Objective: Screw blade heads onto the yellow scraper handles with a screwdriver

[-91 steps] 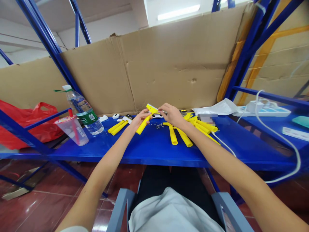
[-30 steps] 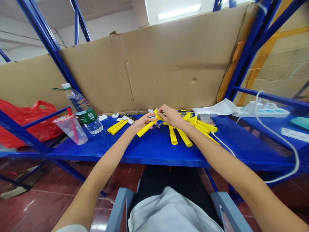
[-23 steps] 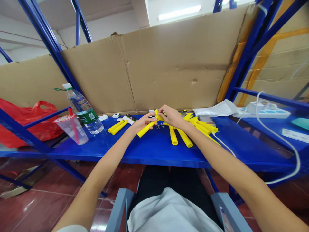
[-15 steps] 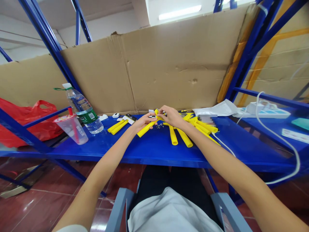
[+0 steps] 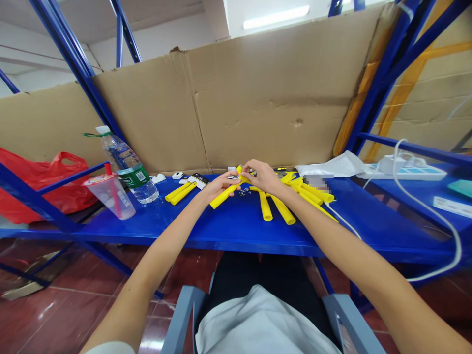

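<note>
My left hand (image 5: 222, 184) is closed around a yellow tube-shaped handle (image 5: 223, 197), which slants from lower left to upper right just above the table. At the handle's upper end my right hand (image 5: 260, 175) has its fingers pinched together, with a small dark bit showing by the fingertips; what they grip is too small to name. Tiny metal pieces, perhaps screws, (image 5: 244, 191) lie on the table just below the hands. Several more yellow handles (image 5: 283, 209) are heaped to the right, partly behind my right forearm.
A pair of yellow handles with a black card (image 5: 199, 181) lies left. Beyond are a water bottle (image 5: 142, 178), a plastic cup (image 5: 117, 200) and a red bag (image 5: 47, 189). Right are a white plastic bag (image 5: 332, 166), a power strip (image 5: 420, 172) and a white cable (image 5: 452, 231). Cardboard (image 5: 258, 108) stands behind.
Both hands stay at the same spot on the yellow handle, with only a slight shift in my right fingers. The whole view has moved a little.
</note>
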A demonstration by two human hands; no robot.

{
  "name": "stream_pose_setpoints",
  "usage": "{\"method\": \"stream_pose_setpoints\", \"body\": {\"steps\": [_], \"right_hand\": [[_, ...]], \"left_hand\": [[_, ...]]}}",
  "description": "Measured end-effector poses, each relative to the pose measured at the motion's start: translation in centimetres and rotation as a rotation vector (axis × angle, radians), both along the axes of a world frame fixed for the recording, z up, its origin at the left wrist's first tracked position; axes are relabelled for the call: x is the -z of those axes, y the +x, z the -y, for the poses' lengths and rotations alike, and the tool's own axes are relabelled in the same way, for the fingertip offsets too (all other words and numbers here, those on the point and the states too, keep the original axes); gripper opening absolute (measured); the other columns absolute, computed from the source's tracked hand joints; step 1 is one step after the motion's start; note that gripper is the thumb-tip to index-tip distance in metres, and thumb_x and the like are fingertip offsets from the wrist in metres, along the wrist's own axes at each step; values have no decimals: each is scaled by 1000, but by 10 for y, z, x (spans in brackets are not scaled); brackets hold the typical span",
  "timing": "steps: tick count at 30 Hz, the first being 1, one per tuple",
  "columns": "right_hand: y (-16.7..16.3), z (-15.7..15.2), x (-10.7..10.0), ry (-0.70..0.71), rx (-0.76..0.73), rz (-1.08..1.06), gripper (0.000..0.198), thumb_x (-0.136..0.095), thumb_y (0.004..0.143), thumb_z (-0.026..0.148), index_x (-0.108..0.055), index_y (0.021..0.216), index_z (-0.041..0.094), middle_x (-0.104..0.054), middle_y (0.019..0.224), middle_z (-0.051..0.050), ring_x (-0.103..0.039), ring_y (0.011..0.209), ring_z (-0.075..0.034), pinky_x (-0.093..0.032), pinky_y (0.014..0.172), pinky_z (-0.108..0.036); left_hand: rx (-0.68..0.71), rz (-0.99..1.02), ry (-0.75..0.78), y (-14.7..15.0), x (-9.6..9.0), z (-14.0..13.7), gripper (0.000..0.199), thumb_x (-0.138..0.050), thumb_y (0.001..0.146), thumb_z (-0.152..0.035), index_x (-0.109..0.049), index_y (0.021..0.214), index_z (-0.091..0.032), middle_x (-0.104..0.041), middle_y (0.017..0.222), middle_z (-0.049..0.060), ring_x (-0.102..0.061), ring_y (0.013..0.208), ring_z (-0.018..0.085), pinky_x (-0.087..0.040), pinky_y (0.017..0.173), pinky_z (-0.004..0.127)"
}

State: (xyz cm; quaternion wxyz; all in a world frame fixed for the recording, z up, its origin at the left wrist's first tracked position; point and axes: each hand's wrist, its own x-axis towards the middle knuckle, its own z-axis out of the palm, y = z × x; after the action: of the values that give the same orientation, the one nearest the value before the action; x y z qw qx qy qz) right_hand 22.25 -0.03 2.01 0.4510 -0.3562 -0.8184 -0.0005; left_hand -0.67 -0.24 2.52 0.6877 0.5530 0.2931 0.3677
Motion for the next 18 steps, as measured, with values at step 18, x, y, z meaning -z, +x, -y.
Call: {"method": "stream_pose_setpoints", "body": {"steps": [18], "right_hand": [[1,6,-16,-205,-124,-245,29,-86,82,47,-74,91,23,-80,91,-5,-73,84,-24,-53,79,-37]], "left_hand": [[31,27,52,-2,0,5,50,-98,71,-18,-64,108,-20,-71,93,4,-76,72,18,-47,45,17]]}}
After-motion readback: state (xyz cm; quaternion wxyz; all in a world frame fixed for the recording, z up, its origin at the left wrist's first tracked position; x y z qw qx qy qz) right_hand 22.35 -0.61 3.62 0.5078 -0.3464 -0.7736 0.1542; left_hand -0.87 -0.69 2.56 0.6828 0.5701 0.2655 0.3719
